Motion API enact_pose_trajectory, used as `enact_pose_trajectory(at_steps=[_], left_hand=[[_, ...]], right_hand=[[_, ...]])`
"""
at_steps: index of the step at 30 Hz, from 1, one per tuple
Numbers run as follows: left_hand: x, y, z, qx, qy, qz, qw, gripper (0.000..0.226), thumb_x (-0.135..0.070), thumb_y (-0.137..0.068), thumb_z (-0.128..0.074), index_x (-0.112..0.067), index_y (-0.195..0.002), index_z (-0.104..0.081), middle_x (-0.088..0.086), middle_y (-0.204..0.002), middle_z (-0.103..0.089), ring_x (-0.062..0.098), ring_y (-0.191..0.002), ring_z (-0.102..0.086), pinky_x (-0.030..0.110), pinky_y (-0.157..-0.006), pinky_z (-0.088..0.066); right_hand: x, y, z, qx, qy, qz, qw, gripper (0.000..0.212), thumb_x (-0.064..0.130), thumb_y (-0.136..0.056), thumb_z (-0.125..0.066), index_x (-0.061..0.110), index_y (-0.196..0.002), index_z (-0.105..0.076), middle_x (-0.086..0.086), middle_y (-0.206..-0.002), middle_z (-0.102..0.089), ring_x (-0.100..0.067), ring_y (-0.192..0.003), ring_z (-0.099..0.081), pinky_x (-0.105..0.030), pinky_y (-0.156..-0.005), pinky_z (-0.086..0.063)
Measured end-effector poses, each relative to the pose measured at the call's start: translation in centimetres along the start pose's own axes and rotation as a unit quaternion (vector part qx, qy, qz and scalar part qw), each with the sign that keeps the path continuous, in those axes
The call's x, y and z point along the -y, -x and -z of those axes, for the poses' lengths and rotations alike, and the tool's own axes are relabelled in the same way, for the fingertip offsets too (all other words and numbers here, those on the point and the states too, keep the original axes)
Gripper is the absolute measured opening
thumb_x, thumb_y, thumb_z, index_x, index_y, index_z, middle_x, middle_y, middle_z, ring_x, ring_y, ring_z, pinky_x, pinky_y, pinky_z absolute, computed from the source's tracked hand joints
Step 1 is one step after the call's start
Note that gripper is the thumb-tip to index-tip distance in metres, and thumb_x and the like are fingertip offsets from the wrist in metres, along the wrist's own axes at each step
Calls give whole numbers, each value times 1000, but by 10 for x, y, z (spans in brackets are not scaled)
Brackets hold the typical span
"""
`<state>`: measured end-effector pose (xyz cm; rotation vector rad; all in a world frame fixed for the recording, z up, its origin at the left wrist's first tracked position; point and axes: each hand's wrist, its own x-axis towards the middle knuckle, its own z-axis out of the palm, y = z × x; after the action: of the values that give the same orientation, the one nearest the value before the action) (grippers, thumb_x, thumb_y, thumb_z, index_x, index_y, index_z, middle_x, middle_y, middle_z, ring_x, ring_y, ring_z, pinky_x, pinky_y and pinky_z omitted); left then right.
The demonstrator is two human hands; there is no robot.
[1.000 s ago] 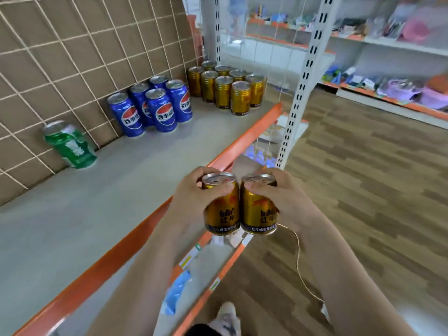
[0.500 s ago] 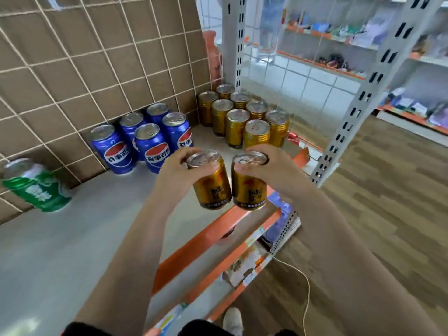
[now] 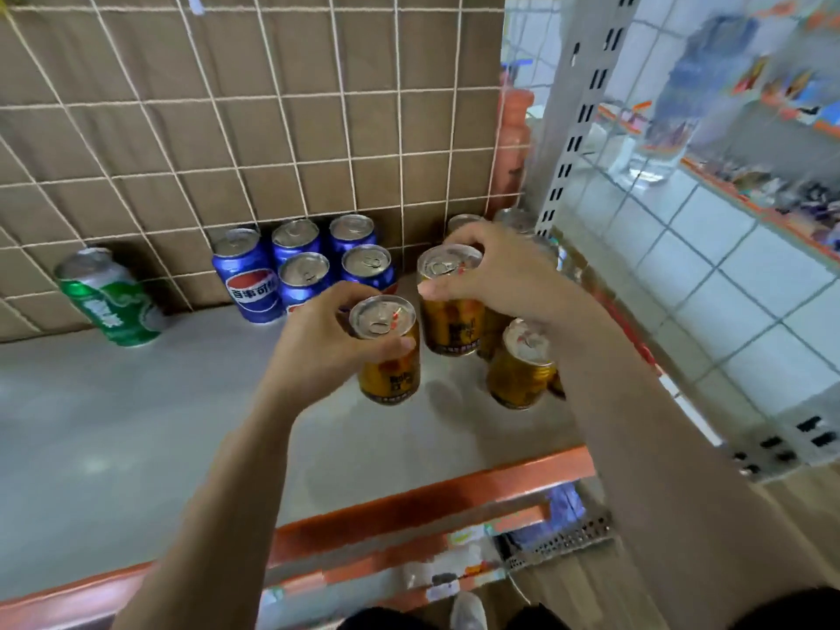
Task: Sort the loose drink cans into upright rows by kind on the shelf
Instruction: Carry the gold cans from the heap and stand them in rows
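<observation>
Holding two gold cans at the right end of the shelf, a person sorts drinks in a shop, seen from the head camera. The step in hand appears to be adding the pair to the gold rows. Doing it well likely means setting each base flat, in line with the standing gold can just to their right and clear of the blue cans. The fingers should then lift straight up so no neighbour is knocked. The right forearm passes close over the standing cans, the likeliest place for a bump.

The left grip is curled round the upper wall of the nearer gold can, thumb across its front just under the rim. The right grip pinches the farther gold can from above at its rim, fingers bent over the lid. Both cans are upright, side by side, near each other but apart; whether their bases touch the shelf cannot be told. More gold cans stand toward the back right corner, largely hidden by the right forearm. The five blue cans stand upright in a block against the mesh back wall, just left of the gold group. A green can leans tilted against the mesh, well apart toward the left end, not yet set upright.
</observation>
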<state>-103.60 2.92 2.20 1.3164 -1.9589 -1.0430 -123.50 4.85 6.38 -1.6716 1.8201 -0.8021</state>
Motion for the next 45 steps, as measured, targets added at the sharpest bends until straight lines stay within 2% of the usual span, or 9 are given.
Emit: enact_pose_trajectory(at_steps=[5,10,14,17,21,29,32,37,45], left_hand=[[-7,2,-11,-43,-28,15,999,54,-38,-65,-79,-26,-113,-58,-16,-97,-61,-1,-89,-58,16,-69,-45],[-12,-6,-28,-47,-71,26,996,63,-42,-65,-79,-23,-121,-58,-12,-103,-62,4,-93,-58,18,-73,-48],[-14,-14,-41,-49,-75,39,995,67,-40,-64,-82,-24,-124,-56,-11,-112,-59,3,-96,-54,15,-74,-46],[-15,-19,-49,-58,-118,42,990,71,-41,-66,-81,-24,-128,-53,-7,-125,-49,2,-100,-42,13,-74,-37],[-17,-25,-55,-67,-131,48,988,72,-42,-67,-80,-24,-131,-50,-4,-128,-47,4,-100,-39,17,-78,-37],[-28,-33,-69,-88,-135,23,987,70,-37,-71,-78,-23,-134,-48,-4,-124,-43,5,-99,-39,18,-81,-36],[-33,-39,-77,-105,-119,17,987,71,-31,-75,-76,-20,-138,-44,-1,-130,-43,5,-100,-38,17,-82,-35],[-36,-53,-94,-126,-91,21,988,66,-22,-80,-73,-18,-139,-42,3,-138,-42,17,-122,-45,16,-88,-33],[-29,-74,-102,-116,-140,29,983,46,-11,-93,-56,-16,-137,-47,5,-148,-36,23,-131,-40,25,-101,-37]], right_hand=[[0,-62,5,22,70,42,996,55,42,-66,-81,18,-111,-60,2,-107,-58,-14,-98,-55,-28,-73,-43],[-12,-111,2,52,122,46,990,58,41,-68,-80,17,-117,-59,-2,-117,-59,-19,-107,-54,-32,-84,-44],[-18,-134,-2,56,174,34,983,61,44,-67,-80,15,-117,-60,-7,-118,-59,-25,-109,-55,-45,-97,-43],[-29,-144,-7,58,221,29,973,60,51,-64,-78,17,-112,-62,-7,-118,-58,-32,-115,-48,-46,-99,-38],[-39,-145,-16,43,231,10,972,65,53,-68,-76,20,-122,-58,-6,-124,-56,-34,-125,-32,-41,-94,-34],[-45,-139,-20,-4,296,23,955,85,64,-62,-74,18,-129,-47,-5,-132,-51,-31,-128,-32,-46,-100,-28],[-53,-135,-13,4,251,6,968,80,65,-69,-67,19,-131,-46,-6,-135,-49,-32,-131,-33,-47,-102,-30],[-69,-119,1,-70,148,48,985,48,51,-83,-63,17,-116,-59,-3,-117,-61,-21,-109,-55,-33,-90,-39],[-67,-99,26,-36,76,33,996,32,36,-88,-63,14,-111,-62,-1,-105,-61,-16,-98,-55,-31,-81,-43]])
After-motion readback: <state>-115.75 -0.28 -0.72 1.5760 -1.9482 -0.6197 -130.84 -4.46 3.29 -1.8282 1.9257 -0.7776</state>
